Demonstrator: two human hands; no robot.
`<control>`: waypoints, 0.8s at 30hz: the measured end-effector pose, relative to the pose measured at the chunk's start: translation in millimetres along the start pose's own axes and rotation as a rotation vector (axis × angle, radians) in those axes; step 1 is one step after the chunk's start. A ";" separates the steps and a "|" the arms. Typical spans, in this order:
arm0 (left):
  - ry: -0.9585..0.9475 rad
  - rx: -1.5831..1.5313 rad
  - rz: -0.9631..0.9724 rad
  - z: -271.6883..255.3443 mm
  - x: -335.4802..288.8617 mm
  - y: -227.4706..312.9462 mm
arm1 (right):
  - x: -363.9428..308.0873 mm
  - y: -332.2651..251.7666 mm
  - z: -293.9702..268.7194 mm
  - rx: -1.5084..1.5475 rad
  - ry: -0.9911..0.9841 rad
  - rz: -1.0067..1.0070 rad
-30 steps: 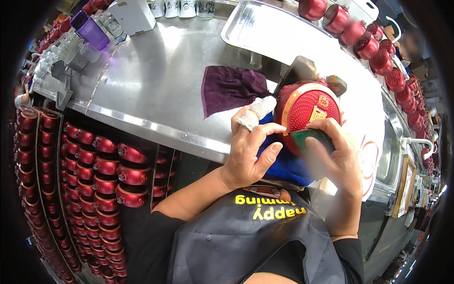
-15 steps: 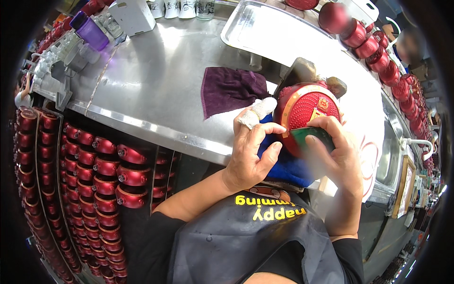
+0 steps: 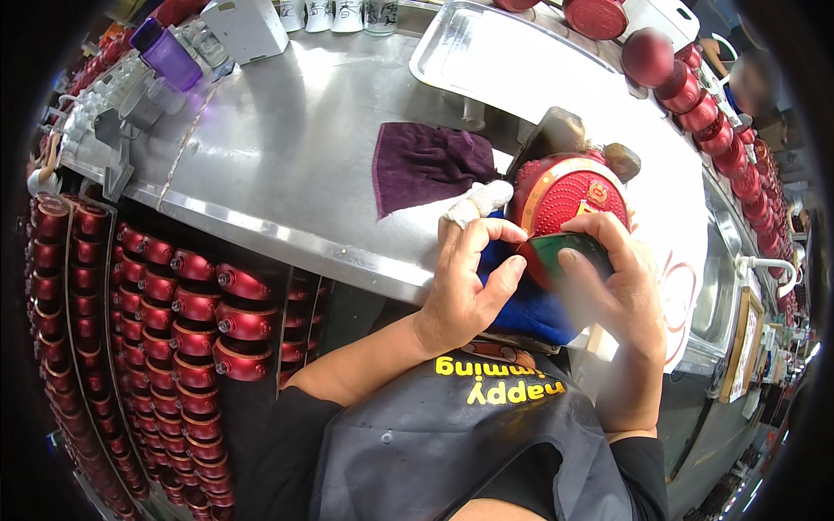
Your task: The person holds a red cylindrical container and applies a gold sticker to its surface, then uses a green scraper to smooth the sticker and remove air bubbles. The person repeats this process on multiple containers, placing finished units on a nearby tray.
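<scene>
A rounded red vessel (image 3: 565, 187) with raised dots and a gold band lies in front of me, tilted on blue cloth (image 3: 530, 313). My right hand (image 3: 621, 278), partly blurred, grips a thin green plate (image 3: 578, 253) against the vessel's near side, next to a small yellow label (image 3: 591, 207). My left hand (image 3: 465, 282) is at the vessel's left edge. Its thumb and forefinger are apart, the forefinger tip close to the green plate's left corner. White coverings (image 3: 478, 203) wrap some of its other fingers, which lie by the vessel's side.
A purple cloth (image 3: 426, 169) lies on the steel bench (image 3: 278, 148). Beyond it sits a metal tray (image 3: 512, 52). Two worn pads (image 3: 560, 130) stand behind the vessel. More red vessels line the far right (image 3: 695, 113) and fill racks (image 3: 195, 334) below left. A sink (image 3: 719, 286) is at right.
Along the far right, the row of red vessels has shifted right and nearer. The green plate and my right hand cover a little more of the yellow label. My left hand has barely moved.
</scene>
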State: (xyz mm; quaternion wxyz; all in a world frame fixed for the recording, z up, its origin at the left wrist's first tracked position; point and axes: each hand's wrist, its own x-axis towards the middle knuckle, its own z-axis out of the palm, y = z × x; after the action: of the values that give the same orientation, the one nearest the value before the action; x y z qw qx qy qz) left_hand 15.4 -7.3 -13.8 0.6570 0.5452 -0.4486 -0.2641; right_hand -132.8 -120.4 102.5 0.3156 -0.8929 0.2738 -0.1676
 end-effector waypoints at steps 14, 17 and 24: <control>0.080 -0.088 0.024 2.7 4.9 -1.3 | 0.4 -0.7 3.7 0.010 0.000 -0.007; 0.046 -0.150 -0.083 0.5 1.9 2.5 | 0.6 -2.1 4.9 0.020 0.010 0.005; 0.085 -0.120 0.002 3.1 3.3 -0.4 | 1.1 -2.9 3.9 0.008 0.030 -0.031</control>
State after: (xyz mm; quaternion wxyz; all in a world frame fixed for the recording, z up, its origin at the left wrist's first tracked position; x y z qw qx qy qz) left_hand 14.2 -11.6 -13.2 0.7073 0.5151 -0.4041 -0.2666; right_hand -128.9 -117.3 101.7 0.3123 -0.8932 0.2641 -0.1867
